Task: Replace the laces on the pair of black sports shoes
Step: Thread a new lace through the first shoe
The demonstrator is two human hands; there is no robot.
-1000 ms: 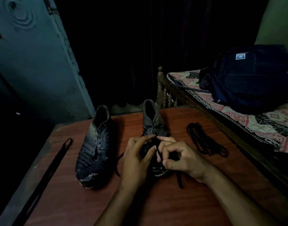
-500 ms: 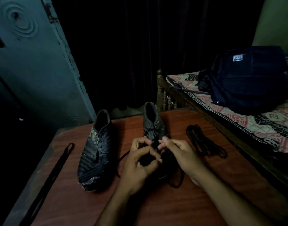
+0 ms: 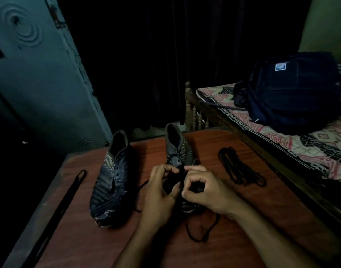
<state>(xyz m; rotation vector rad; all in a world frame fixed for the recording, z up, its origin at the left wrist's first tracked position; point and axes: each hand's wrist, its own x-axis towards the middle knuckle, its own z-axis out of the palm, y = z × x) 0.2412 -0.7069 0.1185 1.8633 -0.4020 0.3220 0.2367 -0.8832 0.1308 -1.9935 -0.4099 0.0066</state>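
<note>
Two bare forearms enter from the near edge and meet over the reddish-brown, wood-grained surface [image 3: 233, 147]. Nearest lies a loose loop of thin black lace [image 3: 202, 232], trailing on the surface below the right wrist. Above it, the left hand [image 3: 159, 192] and right hand [image 3: 203, 190] work close together over the right shoe [image 3: 178, 149]; the left thumb and forefinger pinch a strand of the lace near the eyelets, while the right fingers curl around the lace and hold it taut beside the left. The hands hide the toe and midfoot of this shoe; its dark, padded collar and a side panel with a fine pale dotted pattern show beyond them, the heel pointing away.

Just beside it to the left, apart from the hands, lies the left shoe [image 3: 111, 180], black, ribbed with faint curved lines, unlaced, with open eyelets and a scuffed, pale, frayed toe nearest the viewer. Another thin black lace strand runs on the surface between the two shoes. Along the left edge stretches a long, flat black strap [image 3: 69, 196], folded into a narrow loop at its far end. To the right of the hands rests a coiled bundle of black laces [image 3: 241, 169].

Farther right stands a bed [image 3: 190, 111] with turned wooden spindles and a patterned pink, cream and black cover, bearing a dark blue fabric backpack [image 3: 289, 93] with a small label. Far left rises a worn, bluish-painted door [image 3: 40, 84].
</note>
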